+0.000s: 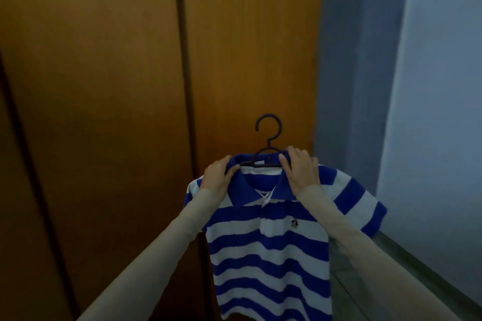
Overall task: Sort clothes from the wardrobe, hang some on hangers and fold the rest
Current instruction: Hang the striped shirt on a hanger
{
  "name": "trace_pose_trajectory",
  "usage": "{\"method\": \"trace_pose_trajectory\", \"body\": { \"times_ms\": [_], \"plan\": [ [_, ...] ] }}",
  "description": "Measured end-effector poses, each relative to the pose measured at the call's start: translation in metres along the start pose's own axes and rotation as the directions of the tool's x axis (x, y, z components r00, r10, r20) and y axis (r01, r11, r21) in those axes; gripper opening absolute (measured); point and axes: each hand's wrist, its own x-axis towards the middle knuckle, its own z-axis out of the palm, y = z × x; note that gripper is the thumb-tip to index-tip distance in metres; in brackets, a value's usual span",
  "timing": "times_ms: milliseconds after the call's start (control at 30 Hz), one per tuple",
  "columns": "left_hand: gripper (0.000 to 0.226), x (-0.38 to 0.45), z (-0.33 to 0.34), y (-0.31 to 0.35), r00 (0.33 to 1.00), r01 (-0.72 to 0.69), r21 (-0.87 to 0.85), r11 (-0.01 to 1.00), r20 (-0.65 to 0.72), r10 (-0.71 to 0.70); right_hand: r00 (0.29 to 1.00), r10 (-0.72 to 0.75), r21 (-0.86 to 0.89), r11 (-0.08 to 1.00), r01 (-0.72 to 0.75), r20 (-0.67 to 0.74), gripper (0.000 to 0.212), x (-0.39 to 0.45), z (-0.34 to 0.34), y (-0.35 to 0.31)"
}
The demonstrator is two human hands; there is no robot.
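a single head-worn wide-angle camera is looking forward and slightly down, sitting close to the closed wardrobe doors (125,86) filling the frame's left and centre, forearms reaching in from the bottom.

Before the closed wardrobe (156,86), a striped polo (268,255) hangs on a dark hanger (268,138). The left hand (217,177) and right hand (300,172) grip its collar at either side of the hanger.
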Motion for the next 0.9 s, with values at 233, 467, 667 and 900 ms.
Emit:
{"method": "trace_pose_trajectory", "body": {
  "times_ms": [233, 467, 667, 900],
  "plan": [
    [0.016, 0.0, -0.074, -0.05, 0.975, 0.193, -0.151, 0.97, -0.081, -0.206, 0.977, -0.21, 0.125, 0.971, 0.203, 0.043, 0.035, 0.046, 0.052, -0.086],
    [0.018, 0.023, -0.124, -0.089, 0.955, 0.246, -0.037, 0.969, -0.159, -0.249, 0.931, -0.364, 0.241, 0.902, 0.358, -0.019, 0.031, 0.103, 0.089, -0.152],
    [0.053, 0.038, -0.163, -0.116, 0.876, 0.36, -0.008, 0.933, -0.34, -0.341, 0.906, -0.399, 0.35, 0.836, 0.423, -0.141, 0.047, 0.138, 0.11, -0.203],
    [0.034, 0.051, -0.214, -0.136, 0.829, 0.332, -0.206, 0.921, -0.402, -0.389, 0.864, -0.48, 0.277, 0.818, 0.504, -0.153, 0.033, 0.17, 0.117, -0.261]
  ]
}}
